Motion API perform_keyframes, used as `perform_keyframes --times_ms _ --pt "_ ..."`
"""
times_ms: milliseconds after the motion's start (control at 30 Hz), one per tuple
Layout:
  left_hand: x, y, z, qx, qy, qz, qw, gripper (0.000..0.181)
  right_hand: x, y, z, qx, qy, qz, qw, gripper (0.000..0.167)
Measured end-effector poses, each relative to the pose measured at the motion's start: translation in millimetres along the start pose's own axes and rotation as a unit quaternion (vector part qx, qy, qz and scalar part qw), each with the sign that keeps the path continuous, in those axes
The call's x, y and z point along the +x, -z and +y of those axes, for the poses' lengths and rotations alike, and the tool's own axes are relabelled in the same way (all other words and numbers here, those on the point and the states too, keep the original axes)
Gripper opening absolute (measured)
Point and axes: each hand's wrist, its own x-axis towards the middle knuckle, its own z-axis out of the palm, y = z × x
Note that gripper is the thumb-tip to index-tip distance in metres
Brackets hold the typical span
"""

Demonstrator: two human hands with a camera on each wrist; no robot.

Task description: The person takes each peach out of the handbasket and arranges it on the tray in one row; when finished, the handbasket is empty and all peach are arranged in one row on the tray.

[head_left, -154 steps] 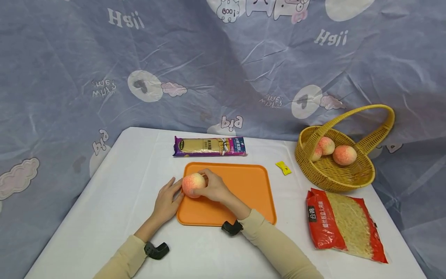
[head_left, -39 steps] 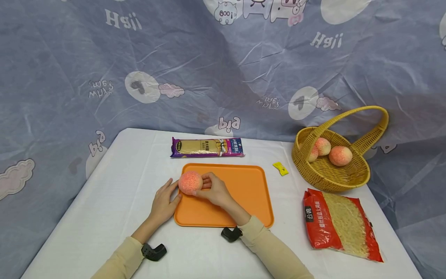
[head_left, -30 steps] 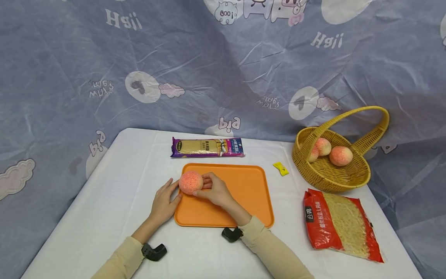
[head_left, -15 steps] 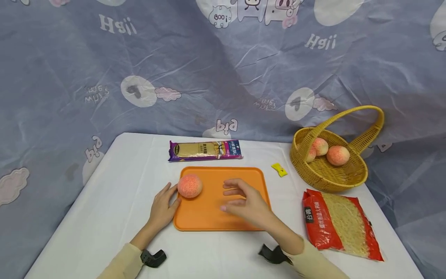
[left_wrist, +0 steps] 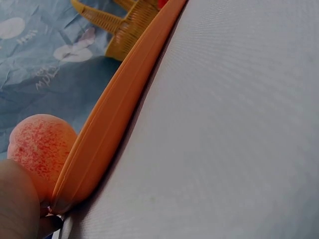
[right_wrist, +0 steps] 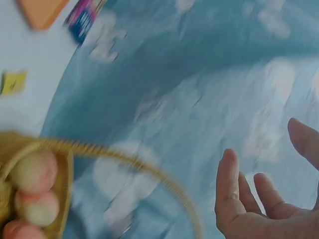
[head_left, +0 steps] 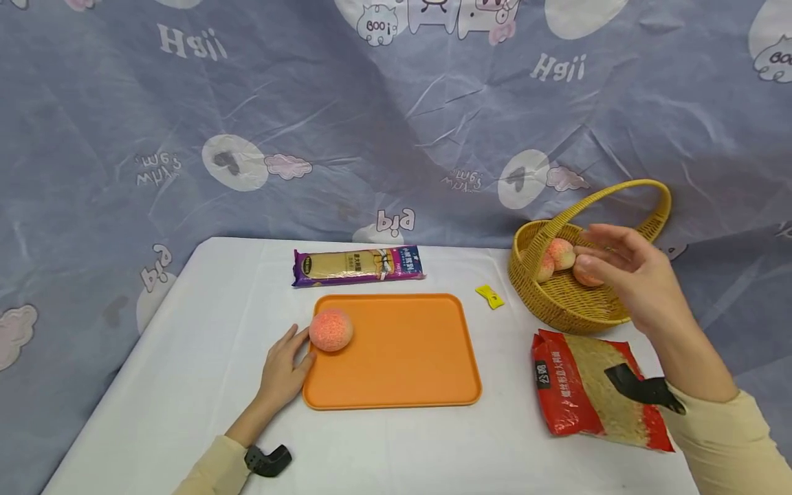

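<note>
A peach (head_left: 331,330) sits at the left end of the orange tray (head_left: 396,399). Beside it my left hand (head_left: 283,371) rests at the tray's left edge, fingers relaxed, fingertips close to the peach; whether they touch it I cannot tell. In the left wrist view the peach (left_wrist: 42,144) stands by the tray's rim (left_wrist: 114,109). My right hand (head_left: 643,282) is over the yellow basket (head_left: 557,313), fingers spread and holding nothing, partly hiding one of its peaches (head_left: 584,275). The right wrist view shows the empty right hand (right_wrist: 269,209) and several peaches (right_wrist: 37,172) in the basket.
A purple pasta packet (head_left: 359,266) lies behind the tray. Between tray and basket is a small yellow wrapped piece (head_left: 490,296). A red pasta bag (head_left: 566,385) lies in front of the basket, under my right forearm. The basket's handle (head_left: 594,199) arches upward.
My right hand has let go of the peach on the tray and moved right, over to the basket. My left hand stays at the tray's edge. The head view has shifted slightly.
</note>
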Motion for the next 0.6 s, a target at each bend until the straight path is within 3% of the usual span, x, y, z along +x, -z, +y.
perform_keyframes --times_ms 100,200,400,600 --pt "0.0 0.6 0.0 0.003 -0.002 0.0 1.0 0.051 24.6 22 21 -0.015 -0.031 0.047 0.9983 0.041" --pt "-0.2 1.1 -0.2 0.001 -0.001 0.004 1.0 0.051 47.4 32 43 -0.062 -0.055 0.059 0.9948 0.046" --pt "0.9 1.0 -0.9 -0.003 -0.004 0.01 0.9999 0.051 90.1 31 93 -0.124 -0.109 0.067 0.984 0.071" --pt "0.3 0.4 0.1 -0.005 -0.003 0.006 1.0 0.05 108.0 24 135 -0.137 -0.133 0.043 0.9807 0.061"
